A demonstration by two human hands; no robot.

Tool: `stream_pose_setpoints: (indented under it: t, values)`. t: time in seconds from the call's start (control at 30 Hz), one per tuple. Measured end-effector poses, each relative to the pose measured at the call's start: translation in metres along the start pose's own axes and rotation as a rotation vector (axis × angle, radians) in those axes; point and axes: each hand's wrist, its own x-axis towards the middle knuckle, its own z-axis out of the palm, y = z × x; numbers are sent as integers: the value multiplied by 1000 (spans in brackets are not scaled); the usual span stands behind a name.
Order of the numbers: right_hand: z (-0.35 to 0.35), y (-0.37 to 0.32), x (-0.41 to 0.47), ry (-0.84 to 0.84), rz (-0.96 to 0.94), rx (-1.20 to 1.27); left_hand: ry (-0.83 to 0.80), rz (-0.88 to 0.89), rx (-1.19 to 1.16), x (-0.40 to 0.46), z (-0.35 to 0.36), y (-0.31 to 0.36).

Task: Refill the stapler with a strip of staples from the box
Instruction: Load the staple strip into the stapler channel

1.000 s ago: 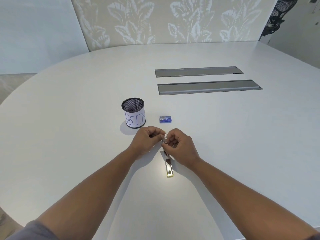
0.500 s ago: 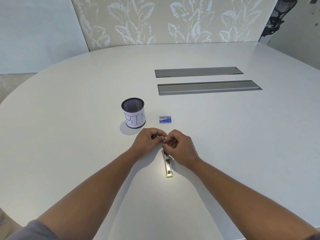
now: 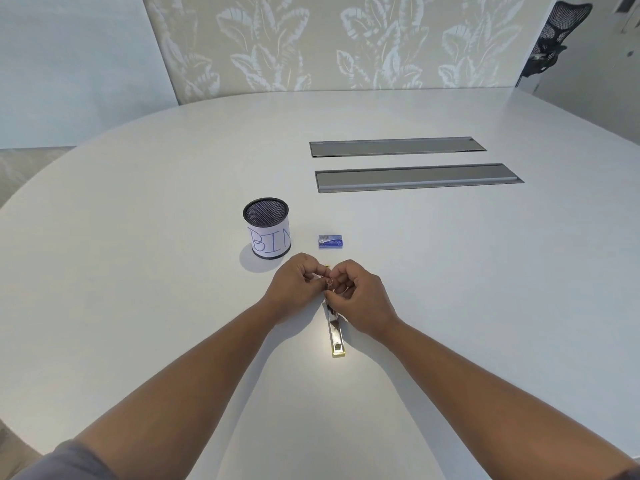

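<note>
A slim metal stapler (image 3: 335,332) lies on the white table (image 3: 138,271), its yellow-tipped end pointing toward me and its far end hidden under my fingers. My left hand (image 3: 292,289) and my right hand (image 3: 358,292) meet over that far end, fingers curled around a small shiny metal piece between them; whether it is a staple strip or part of the stapler I cannot tell. The small blue staple box (image 3: 331,242) sits shut on the table just beyond my hands.
A black mesh cup (image 3: 266,228) with a paper label reading "BIN" stands left of the box. Two long grey cable hatches (image 3: 415,178) are set into the table further back. A black office chair (image 3: 550,36) stands at the far right.
My hands have stayed over the stapler's far end; the fingers shifted slightly around the small metal piece. The box and cup have not moved.
</note>
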Motion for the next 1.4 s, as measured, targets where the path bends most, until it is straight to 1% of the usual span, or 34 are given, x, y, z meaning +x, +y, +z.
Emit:
stream_pose_setpoints:
  t: [0.23, 0.33, 0.47, 0.7, 0.9, 1.2, 1.4]
  values:
    - [-1, -1, 0, 1, -8, -24, 14, -47, -30, -1, -1, 0]
    - [-1, -3, 0, -10, -15, -33, -37, -68, -20, 1, -6, 1]
    - [-2, -3, 1, -13, -14, -42, -114, -149, -27, 6, -11, 9]
    - [-2, -2, 0, -7, 1, -29, -157, -252, -16, 15, -9, 18]
    - [-2, 0, 1, 4, -9, -39, -116, -286, -24, 18, -6, 22]
    - [-1, 1, 2, 2, -4, -39, -18, -245, -49, 15, 0, 16]
    - [-1, 0, 1, -11, 1, -44, 15, -290, -77, 16, 2, 21]
